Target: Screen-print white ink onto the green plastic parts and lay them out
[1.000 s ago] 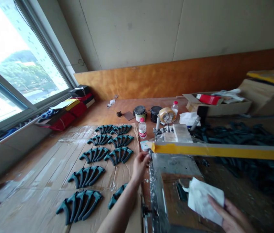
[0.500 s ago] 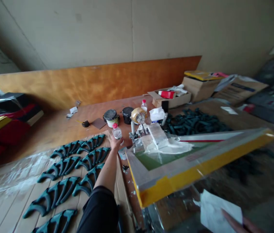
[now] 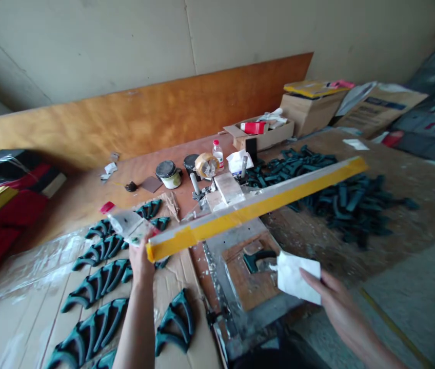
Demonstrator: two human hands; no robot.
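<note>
My left hand [image 3: 140, 256] is closed round a clear plastic bottle [image 3: 127, 224] with a red cap, tilted to the left. It is at the near left corner of a raised frame [image 3: 256, 207] edged in yellow tape. In my right hand [image 3: 323, 287] is a folded white cloth [image 3: 298, 277], pinched between fingers and thumb. Just left of the cloth, a dark green curved part [image 3: 256, 260] lies on a wooden block [image 3: 236, 277] below the frame. A clamp post [image 3: 195, 183] stands behind the frame.
Rows of dark green parts [image 3: 90, 328] lie on cardboard [image 3: 21, 312] at the left. A pile of green parts [image 3: 348, 200] is at the right. Behind are a lidded tub [image 3: 169, 175], a second bottle [image 3: 218, 154], a tape roll [image 3: 205, 165] and an open box [image 3: 275, 134].
The bottle has come nearer and left with my left hand, now tilted. The frame is tipped up, showing the block. My right hand and the cloth have moved up and left beside the block.
</note>
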